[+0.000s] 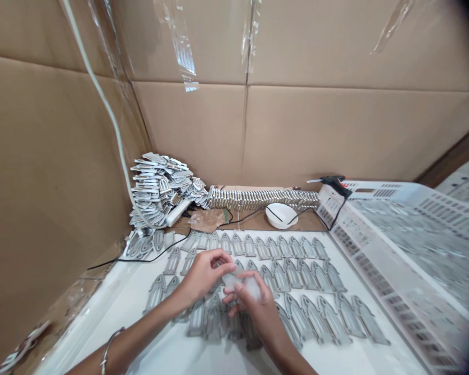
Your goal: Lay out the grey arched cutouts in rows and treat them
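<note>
The right hand (266, 304) grips a blurred translucent piece (253, 288); the left hand (208, 271), I can't tell. Arched frames (282, 277) already lie in rows; the heap (160, 190) at eleven o'clock looks unsorted.

You have bare worktop (113, 310) along its near edge and down its left side, with open air above. Rows of grey arched pieces (330, 323) block the middle. The white crate (371, 258) walls off your right; a tall pile (154, 190) crowds the back left, a black cable (136, 260) crossing before it.
</note>
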A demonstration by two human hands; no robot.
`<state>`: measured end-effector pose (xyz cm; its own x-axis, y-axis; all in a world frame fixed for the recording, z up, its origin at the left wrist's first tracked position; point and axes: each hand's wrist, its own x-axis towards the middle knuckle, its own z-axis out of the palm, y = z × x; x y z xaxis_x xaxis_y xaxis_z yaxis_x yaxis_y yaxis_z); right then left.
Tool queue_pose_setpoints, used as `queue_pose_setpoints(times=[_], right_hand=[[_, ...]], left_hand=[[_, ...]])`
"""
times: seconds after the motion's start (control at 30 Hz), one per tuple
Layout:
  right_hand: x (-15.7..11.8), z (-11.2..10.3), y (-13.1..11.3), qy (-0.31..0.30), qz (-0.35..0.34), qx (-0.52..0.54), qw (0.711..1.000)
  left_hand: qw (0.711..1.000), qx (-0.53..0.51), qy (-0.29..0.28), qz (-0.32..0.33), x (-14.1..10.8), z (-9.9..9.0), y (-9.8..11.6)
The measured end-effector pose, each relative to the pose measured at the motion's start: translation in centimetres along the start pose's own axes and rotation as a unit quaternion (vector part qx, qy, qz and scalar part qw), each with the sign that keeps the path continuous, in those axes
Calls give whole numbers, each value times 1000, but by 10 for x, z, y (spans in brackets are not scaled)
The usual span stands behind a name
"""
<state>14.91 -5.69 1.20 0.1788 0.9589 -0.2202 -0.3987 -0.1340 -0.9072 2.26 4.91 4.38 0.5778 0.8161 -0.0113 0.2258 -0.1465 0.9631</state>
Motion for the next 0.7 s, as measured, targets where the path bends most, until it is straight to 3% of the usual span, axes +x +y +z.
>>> queue_pose_setpoints(times=[0.07, 0.17, 0.27, 0.37, 0.47, 0.7], right_hand=[[-1, 0, 0, 1, 5, -4, 1000], [-1, -1, 0, 4, 10, -9, 1000], [0, -3, 2, 1, 11, -8, 1000], [1, -6, 6, -1, 15, -1, 1000], [3, -8, 9, 4, 16, 4, 1000], [8, -7, 9, 14, 23, 19, 999]], left_hand=[[1000, 0, -2, 10, 4, -9, 1], [999, 46, 10, 22, 17, -38, -4], [993, 107, 33, 34, 34, -75, -23], [985, 137, 89, 51, 49, -98, -48], [978, 161, 123, 54, 56, -103, -67], [963, 237, 87, 95, 62, -107, -72]])
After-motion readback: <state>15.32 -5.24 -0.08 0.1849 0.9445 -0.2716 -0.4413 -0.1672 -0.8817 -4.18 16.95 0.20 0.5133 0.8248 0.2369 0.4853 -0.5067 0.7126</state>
